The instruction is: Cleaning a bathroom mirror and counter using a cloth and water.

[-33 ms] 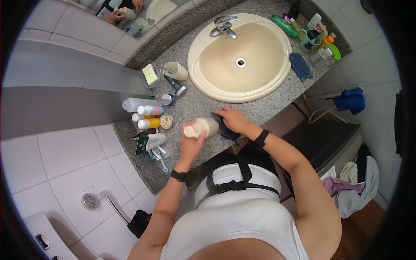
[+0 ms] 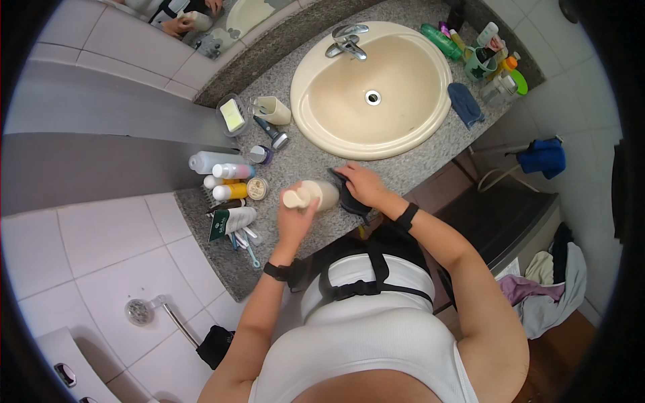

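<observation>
A cream pump bottle [image 2: 324, 195] is in my left hand [image 2: 295, 218], whose fingers wrap round it below the pump head. The pump head points toward the left, and the bottle's base faces right. Just right of the bottle, my right hand [image 2: 363, 185] grips a dark grey cloth [image 2: 349, 199], which hangs in folds below the fingers. The cloth is close against the bottle's right side; whether it touches is hard to make out. Both hands are over the front of the granite counter [image 2: 390, 173], before the cream oval sink [image 2: 316, 134].
Left on the counter are a soap dish [image 2: 232, 115], a cup [image 2: 274, 110], a razor [image 2: 272, 134], several bottles [image 2: 216, 162] and a white-and-green tube [image 2: 232, 222]. A folded blue cloth [image 2: 466, 104] lies right of the sink, near a green cup [image 2: 479, 65] of toiletries.
The bottle's pump head has shifted up very slightly in my left hand. My right hand and the cloth stay in nearly the same place.
</observation>
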Motion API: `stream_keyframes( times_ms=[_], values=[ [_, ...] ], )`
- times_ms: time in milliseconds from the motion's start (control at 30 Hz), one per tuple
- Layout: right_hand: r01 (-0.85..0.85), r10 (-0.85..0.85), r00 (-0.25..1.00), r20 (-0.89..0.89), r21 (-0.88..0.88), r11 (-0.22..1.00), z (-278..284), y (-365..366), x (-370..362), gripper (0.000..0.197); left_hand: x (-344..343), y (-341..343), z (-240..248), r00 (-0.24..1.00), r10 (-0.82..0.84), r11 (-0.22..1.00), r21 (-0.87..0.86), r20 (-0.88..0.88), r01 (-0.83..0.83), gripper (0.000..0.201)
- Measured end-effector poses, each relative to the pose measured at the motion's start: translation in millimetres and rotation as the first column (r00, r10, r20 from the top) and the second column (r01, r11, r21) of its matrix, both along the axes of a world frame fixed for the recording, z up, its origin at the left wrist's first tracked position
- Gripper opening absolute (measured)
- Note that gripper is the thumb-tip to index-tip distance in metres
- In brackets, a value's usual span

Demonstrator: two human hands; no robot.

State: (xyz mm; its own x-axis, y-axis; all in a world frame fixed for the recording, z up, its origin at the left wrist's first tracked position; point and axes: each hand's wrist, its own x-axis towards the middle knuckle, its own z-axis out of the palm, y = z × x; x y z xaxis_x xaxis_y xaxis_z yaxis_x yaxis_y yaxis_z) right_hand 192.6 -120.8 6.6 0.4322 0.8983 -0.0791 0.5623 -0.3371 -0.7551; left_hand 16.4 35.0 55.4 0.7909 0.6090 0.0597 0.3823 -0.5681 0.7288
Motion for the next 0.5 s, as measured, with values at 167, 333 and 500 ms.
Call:
stream_keyframes(
  times_ms=[167, 333, 500],
  values=[
    [0.252, -0.243, 0.967, -0.072, 0.178, 0.951, 39.7, -16.3, 0.7, 0.052, 19.7, 6.4, 26.7, 0.969, 0.046, 0.990, 0.139, -0.241, -0.013, 0.053],
    [0.179, -0.182, 0.983, 0.003, 0.159, 0.971, 64.2, -19.7, -8.0, 0.054, 14.2, 9.4, 40.2, 0.931, -0.051, 0.985, 0.136, -0.360, 0.107, 0.062],
    [0.058, -0.073, 0.994, 0.081, 0.172, 0.983, 59.2, -24.1, -18.5, 0.065, 23.2, 5.6, 39.1, 0.944, -0.218, 0.940, 0.205, -0.249, 0.272, 0.066]
  ],
)
